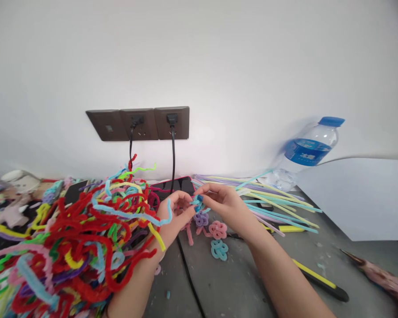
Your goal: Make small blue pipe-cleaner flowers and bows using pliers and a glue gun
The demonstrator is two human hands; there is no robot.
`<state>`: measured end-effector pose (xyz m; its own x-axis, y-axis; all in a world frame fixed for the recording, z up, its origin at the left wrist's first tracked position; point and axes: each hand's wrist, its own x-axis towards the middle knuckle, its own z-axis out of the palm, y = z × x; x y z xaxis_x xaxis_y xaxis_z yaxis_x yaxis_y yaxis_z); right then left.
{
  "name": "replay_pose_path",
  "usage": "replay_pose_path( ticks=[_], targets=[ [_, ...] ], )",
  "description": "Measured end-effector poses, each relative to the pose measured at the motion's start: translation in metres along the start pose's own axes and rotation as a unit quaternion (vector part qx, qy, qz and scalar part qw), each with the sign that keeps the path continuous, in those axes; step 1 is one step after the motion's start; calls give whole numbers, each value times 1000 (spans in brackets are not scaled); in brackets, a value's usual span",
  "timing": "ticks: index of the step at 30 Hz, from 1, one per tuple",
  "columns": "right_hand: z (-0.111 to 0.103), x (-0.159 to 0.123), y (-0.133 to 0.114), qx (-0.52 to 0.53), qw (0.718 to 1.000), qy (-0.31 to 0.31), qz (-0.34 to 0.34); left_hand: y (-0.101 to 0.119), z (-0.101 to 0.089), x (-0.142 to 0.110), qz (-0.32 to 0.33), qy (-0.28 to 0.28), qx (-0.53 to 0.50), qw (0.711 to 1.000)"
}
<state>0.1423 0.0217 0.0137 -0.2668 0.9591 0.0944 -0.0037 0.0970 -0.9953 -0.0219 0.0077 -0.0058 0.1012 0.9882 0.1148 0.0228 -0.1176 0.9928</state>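
My left hand [176,211] and my right hand [221,203] meet over the middle of the table, fingertips pinched on a light blue pipe cleaner [195,202]. Most of that piece is hidden behind the fingers, so its shape is unclear. Just below the hands lie finished-looking pipe-cleaner flowers: a purple flower [200,219], a pink flower [218,230] and a light blue flower [219,250]. My left forearm rests against a large tangled heap of pipe cleaners [86,238], mostly red.
Straight pastel pipe cleaners [278,201] lie behind my right hand. A clear bottle [310,148] leans at the wall beside a white sheet [361,194]. On the right are a yellow-black tool handle [321,280] and a pointed tool [374,274]. A black cable [185,265] crosses the table.
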Motion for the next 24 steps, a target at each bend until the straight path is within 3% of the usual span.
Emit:
replay_pose_path(
  ticks=[3,5,8,10,12,16,21,24],
  targets=[
    [1,1,1,-20,1000,17,-1,2,0,-1,14,-6,21,1000],
    [2,1,1,-20,999,29,-1,4,0,-2,75,10,81,994],
    [1,0,0,-1,999,41,15,9,-2,-2,195,27,188,962],
    [1,0,-1,29,998,39,37,9,-2,-3,235,27,208,949],
    [1,0,-1,61,996,35,53,7,-2,-3,230,33,184,955],
    [1,-1,-2,106,992,27,59,-3,-3,-4,159,56,114,979],
    [-1,-3,-5,102,994,-8,45,-5,-4,-5,124,65,92,986],
    [-2,-3,-7,109,992,-37,49,-2,-4,-4,87,61,29,994]
  ],
)
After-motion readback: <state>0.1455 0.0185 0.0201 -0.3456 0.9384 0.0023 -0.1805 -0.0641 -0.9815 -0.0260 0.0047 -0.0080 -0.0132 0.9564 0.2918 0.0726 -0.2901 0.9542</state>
